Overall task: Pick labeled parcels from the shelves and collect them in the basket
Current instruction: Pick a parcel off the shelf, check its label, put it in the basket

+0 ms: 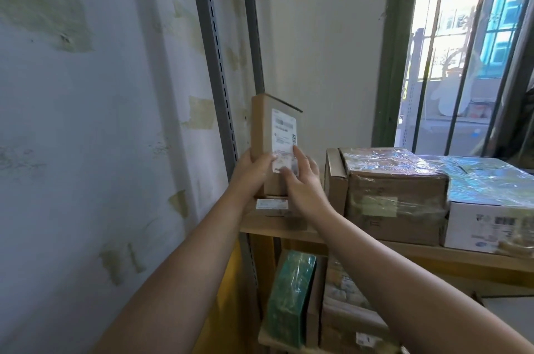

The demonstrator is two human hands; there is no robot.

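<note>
A person's two hands hold an upright cardboard parcel (267, 134) at the left end of the top shelf (289, 231). Its white label (284, 134) faces the camera. The left hand (250, 170) grips the parcel's lower left edge, thumb across the front. The right hand (302, 184) clasps the lower right side, fingers and thumb lying over the bottom of the label; motion blur hides the finer detail of the grip. The parcel stands directly over a flat box (271, 209) with its own label, and whether the two touch cannot be told.

Just to the right stands a thin carton (335, 177) on edge, leaning against a brown box (396, 200) wrapped in clear tape. A white box (488, 223) under shiny film sits further right. A grey slotted post (213, 64) rises close behind the parcel against a patched wall (86, 93). On the shelf below, a green packet (291, 296) stands beside more wrapped parcels (346, 313). A barred window (462, 35) fills the upper right.
</note>
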